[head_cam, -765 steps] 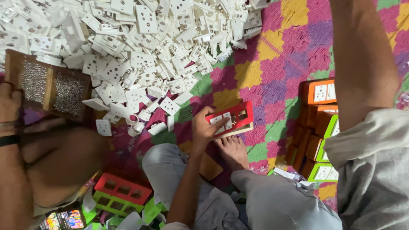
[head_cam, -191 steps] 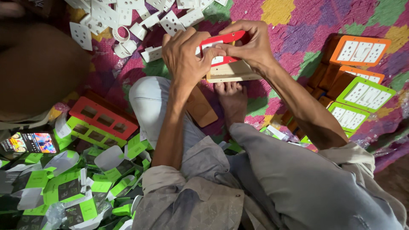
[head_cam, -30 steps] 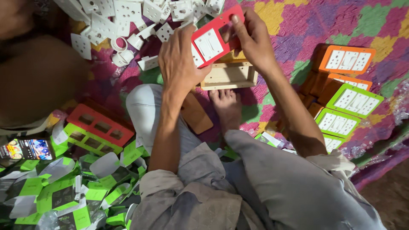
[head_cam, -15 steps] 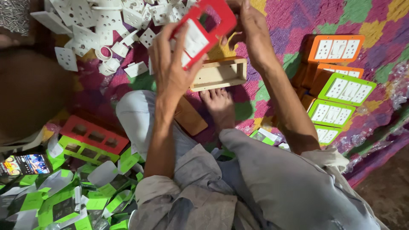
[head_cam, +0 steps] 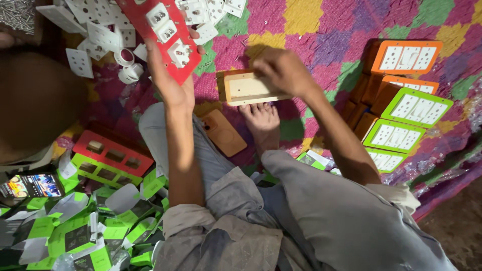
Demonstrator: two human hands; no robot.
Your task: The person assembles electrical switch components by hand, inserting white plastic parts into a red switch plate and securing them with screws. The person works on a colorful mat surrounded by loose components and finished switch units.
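1. Left hand point(head_cam: 168, 83): fingers are gripping the lower edge of a red switch plate point(head_cam: 163, 32), lifting it up tilted, its white sockets facing the camera.
2. Right hand point(head_cam: 281, 70): fingers are closing over the right end of an open wooden box point(head_cam: 248, 89), which is lying on the patchwork mat point(head_cam: 311, 25) just above a bare foot point(head_cam: 261, 118).
3. A pile of loose white socket parts point(head_cam: 95, 35) is lying on the mat beside the raised plate.
4. Orange and green finished boards point(head_cam: 401, 108) are stacking up at the right, well apart from both hands.
5. Empty red and green frames point(head_cam: 108, 160) are lying lower left, near green packaging.
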